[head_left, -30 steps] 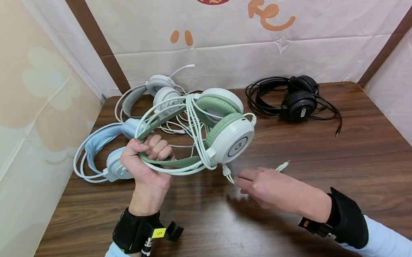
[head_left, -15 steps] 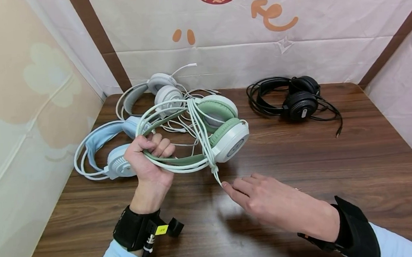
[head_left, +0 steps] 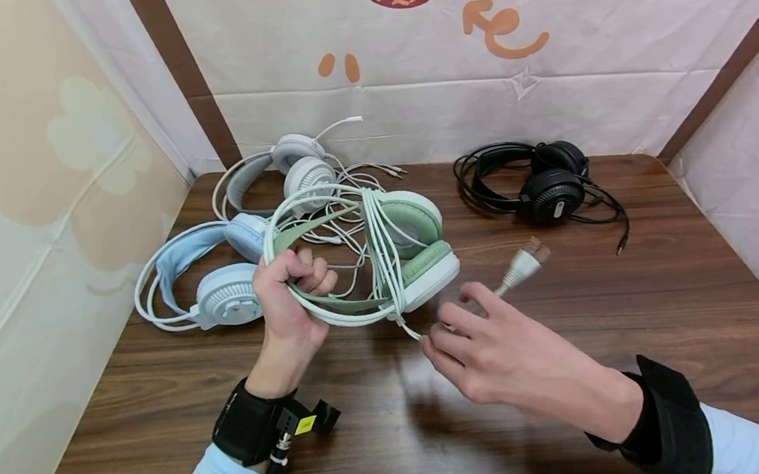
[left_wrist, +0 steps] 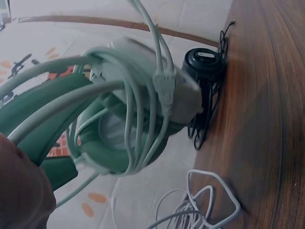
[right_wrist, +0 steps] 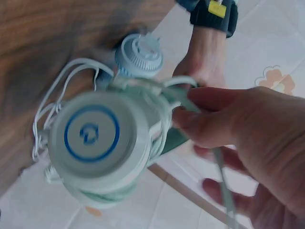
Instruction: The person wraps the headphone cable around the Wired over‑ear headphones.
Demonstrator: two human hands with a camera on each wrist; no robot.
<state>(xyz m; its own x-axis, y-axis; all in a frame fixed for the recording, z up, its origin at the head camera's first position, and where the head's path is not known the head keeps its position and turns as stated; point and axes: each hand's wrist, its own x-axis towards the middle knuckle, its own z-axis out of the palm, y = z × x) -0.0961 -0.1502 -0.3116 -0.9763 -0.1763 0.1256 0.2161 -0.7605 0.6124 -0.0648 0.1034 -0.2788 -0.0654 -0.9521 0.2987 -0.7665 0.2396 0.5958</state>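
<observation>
In the head view my left hand (head_left: 293, 305) grips the headband of a white-and-green headset (head_left: 421, 290), holding it above the table. Its pale green cable (head_left: 383, 248) is wrapped in several turns around the band beside the ear cups. My right hand (head_left: 491, 348) pinches the cable's loose end between thumb and forefinger, just below the wrapped turns. Beyond those fingers a light-coloured plug (head_left: 523, 266) sticks out to the right, its tip blurred. In the right wrist view the cable runs through the right fingers (right_wrist: 209, 121), and an ear cup (right_wrist: 97, 138) faces the camera.
On the wooden table (head_left: 629, 305), a light blue headset (head_left: 225, 296) lies at left, partly behind my left hand. Behind it is a grey-white headset (head_left: 309, 175) with a microphone boom and tangled white cables. A black headset (head_left: 551, 188) lies at back right. Fabric walls enclose the table.
My left hand has moved slightly right with the headset, whose ear cups have tilted. My right hand has shifted its hold along the cable, and the plug now swings up beyond its fingers.
</observation>
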